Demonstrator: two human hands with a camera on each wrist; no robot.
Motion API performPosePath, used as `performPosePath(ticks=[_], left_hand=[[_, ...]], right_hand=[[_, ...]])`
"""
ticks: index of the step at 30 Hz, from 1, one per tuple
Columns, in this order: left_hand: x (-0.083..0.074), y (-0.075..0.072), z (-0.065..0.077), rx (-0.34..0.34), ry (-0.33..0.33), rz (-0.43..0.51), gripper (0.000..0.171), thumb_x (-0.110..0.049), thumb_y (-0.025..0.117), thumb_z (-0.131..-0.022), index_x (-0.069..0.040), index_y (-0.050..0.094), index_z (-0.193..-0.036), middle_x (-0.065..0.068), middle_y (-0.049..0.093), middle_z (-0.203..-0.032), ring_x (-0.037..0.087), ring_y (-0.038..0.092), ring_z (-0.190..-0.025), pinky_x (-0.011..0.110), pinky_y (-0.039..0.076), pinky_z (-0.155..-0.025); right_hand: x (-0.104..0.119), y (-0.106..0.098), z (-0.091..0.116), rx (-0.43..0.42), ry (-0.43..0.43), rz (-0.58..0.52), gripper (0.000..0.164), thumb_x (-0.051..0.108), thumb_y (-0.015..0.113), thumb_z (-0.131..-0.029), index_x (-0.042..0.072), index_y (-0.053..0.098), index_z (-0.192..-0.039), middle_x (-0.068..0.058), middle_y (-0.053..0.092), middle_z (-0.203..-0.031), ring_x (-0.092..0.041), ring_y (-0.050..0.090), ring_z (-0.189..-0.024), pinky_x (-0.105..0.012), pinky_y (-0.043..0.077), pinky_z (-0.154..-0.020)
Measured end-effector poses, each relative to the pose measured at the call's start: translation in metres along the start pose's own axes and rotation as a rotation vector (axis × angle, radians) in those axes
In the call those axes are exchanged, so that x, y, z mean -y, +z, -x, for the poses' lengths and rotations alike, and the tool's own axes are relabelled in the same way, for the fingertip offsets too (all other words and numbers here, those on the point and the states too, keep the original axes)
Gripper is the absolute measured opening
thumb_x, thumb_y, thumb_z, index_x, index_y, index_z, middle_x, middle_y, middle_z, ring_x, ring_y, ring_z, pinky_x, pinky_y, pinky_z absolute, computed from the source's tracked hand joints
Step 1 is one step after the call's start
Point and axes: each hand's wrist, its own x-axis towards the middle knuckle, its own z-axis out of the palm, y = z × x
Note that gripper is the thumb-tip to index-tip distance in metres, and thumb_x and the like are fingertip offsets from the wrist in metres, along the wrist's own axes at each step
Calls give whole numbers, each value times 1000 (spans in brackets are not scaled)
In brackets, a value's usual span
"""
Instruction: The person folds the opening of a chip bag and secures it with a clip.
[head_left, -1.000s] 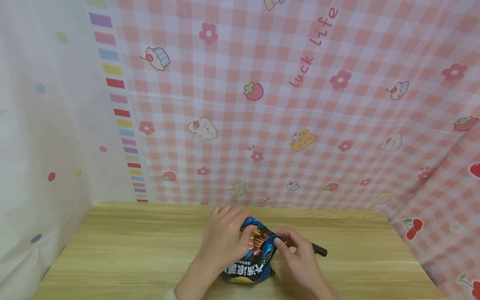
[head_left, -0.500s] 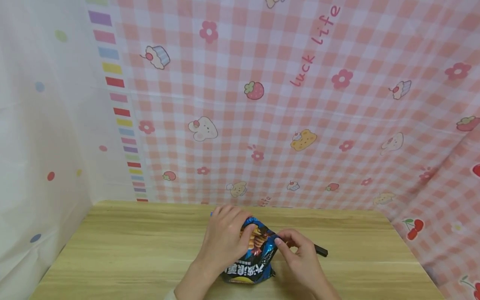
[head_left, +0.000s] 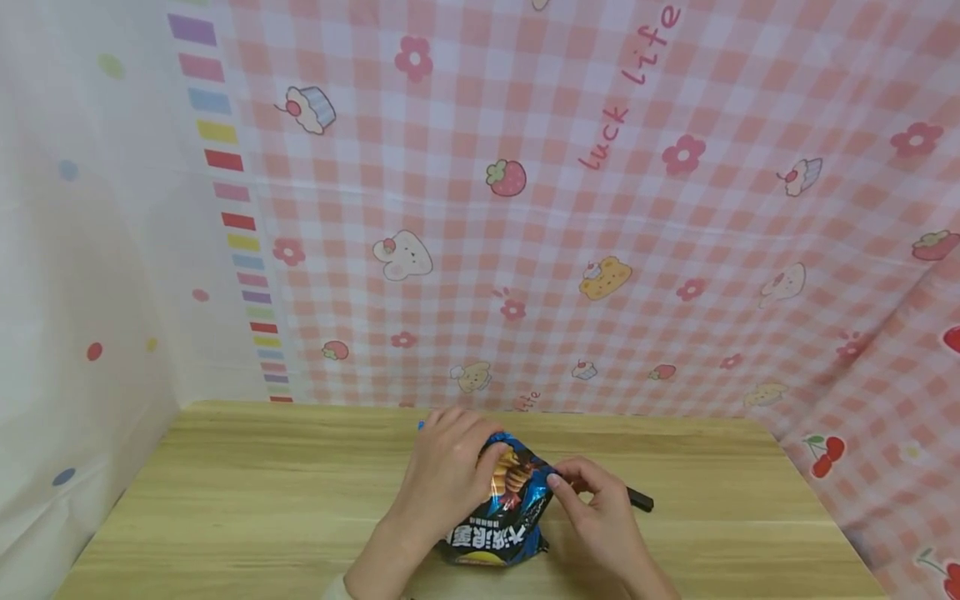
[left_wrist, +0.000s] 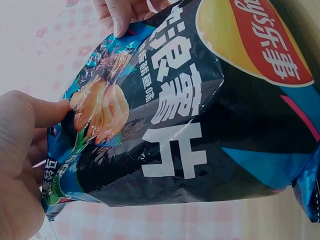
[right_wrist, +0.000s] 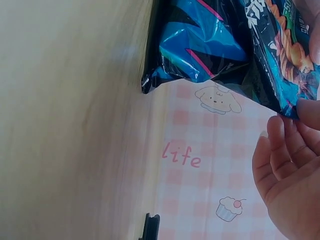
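The snack bag [head_left: 512, 504] is held over the wooden tabletop [head_left: 300, 492] — the left hand [head_left: 450, 468] clamped on its far end, thumb in front and fingers behind, the right hand [head_left: 602, 504] pinching a corner — a two-point grip that presumably steadies it.

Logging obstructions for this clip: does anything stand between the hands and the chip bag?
Nothing visible does: the left hand grips the chip bag and the right hand pinches it. The black object lies to one side, apart from the chip bag.
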Motion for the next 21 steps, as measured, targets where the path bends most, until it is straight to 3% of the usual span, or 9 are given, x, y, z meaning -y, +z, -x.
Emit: performPosePath(ticks=[13,21], left_hand=[[3,-2,-1,-18,21,25,7,-8,81,-91,-11,78,-95,-2,75,-93,17,66,-90,35,51,-83],[4,-1,0,-46,25,62,10,-2,81,-89,-10,78,-94,-2,76,-92,16,67,-88,34,52,-82]], right_hand=[[-1,-3,1,-7,-16,14,22,-3,77,-92,19,77,-89,8,74,-86,-9,64,-75,-25,53,-70],[-4,-3,3,-23,-122,23,29,-10,78,-87,19,78,-90,7,72,-84,-10,63,-73,-22,54,-68]])
